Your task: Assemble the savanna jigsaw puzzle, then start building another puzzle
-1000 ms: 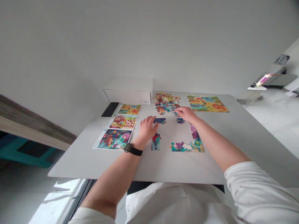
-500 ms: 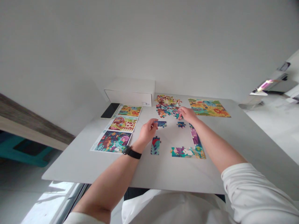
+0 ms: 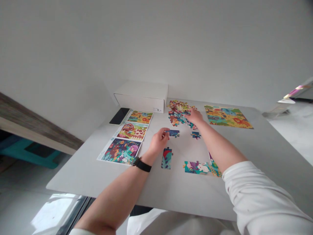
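Observation:
My left hand (image 3: 158,139), with a black watch on its wrist, pinches the left end of a small blue joined puzzle piece (image 3: 174,133) that lies on the white table (image 3: 171,192). My right hand (image 3: 194,115) reaches farther back and rests palm down on the pile of loose puzzle pieces (image 3: 178,112), fingers curled among them; what they hold is hidden. A red and teal joined strip (image 3: 167,158) lies just right of my left wrist. A built corner section with a white rabbit (image 3: 199,167) lies under my right forearm. One small blue piece (image 3: 196,134) sits beside that arm.
Three picture cards (image 3: 128,137) lie in a row on the left, with a black phone (image 3: 119,116) beyond them. A white box (image 3: 141,94) stands at the back against the wall. A finished colourful puzzle (image 3: 226,117) lies at the back right.
My right hand has moved back from the table's middle onto the loose pile. My left hand went from lying flat to pinching the blue piece. The view has shifted slightly.

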A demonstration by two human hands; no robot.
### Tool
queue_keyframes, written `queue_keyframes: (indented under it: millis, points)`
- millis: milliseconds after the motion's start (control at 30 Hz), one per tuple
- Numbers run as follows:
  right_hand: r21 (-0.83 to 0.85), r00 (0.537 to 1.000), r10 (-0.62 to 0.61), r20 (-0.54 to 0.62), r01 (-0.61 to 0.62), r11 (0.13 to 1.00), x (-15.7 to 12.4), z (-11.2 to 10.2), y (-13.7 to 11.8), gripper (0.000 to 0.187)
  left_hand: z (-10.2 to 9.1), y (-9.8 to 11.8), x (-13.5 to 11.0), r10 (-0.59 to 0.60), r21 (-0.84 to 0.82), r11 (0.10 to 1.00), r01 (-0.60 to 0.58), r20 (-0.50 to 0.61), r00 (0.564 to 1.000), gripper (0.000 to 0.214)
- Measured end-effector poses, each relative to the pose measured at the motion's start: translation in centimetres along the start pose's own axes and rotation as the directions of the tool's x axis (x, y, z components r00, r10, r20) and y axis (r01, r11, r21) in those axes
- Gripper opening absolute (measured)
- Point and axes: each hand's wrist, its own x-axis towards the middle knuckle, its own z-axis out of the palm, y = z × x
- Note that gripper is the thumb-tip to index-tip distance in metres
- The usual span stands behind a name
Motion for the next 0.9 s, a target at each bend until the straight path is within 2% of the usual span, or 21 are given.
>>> queue_keyframes:
  millis: [67, 200, 300, 400, 600, 800, 900]
  points:
    - [-0.005, 1.000, -0.004, -0.006, 0.004, 1.000, 0.3, 0.1, -0.9, 0.047, 0.1, 0.1, 0.0, -0.013, -0.005, 1.000, 0.013, 0.000, 1.000, 0.030]
    - [-0.014, 0.980, -0.193, -0.038, 0.193, 0.981, 1.2, 0.1, -3.2, 0.027, 0.2, 0.2, -0.1, -0.037, -0.025, 0.999, 0.037, -0.013, 0.999, 0.029]
    - [-0.022, 0.950, -0.313, 0.015, 0.314, 0.949, 1.9, 0.5, -5.6, 0.026, 0.4, 0.0, 0.0, -0.034, -0.067, 0.997, 0.032, -0.028, 0.999, 0.029]
    - [-0.031, 0.920, -0.377, 0.104, 0.382, 0.924, 2.1, 1.2, -8.0, 0.031, 0.6, -0.3, 0.1, -0.037, -0.102, 0.994, 0.033, -0.042, 0.998, 0.028]
    - [-0.131, 0.932, -0.276, 0.237, 0.312, 0.941, 1.8, 2.1, -10.6, 0.050, 0.9, -0.3, 0.0, -0.052, -0.147, 0.988, 0.048, -0.022, 0.998, 0.028]
    - [-0.150, 0.941, -0.224, 0.254, 0.268, 0.952, 2.5, 2.5, -10.6, 0.053, 0.9, 0.0, -0.1, -0.055, -0.119, 0.991, 0.053, -0.013, 0.998, 0.027]
    - [-0.129, 0.936, -0.284, 0.210, 0.314, 0.941, 2.8, 2.8, -10.1, 0.053, 0.8, -0.1, -0.1, -0.043, -0.128, 0.991, 0.040, -0.019, 0.999, 0.026]
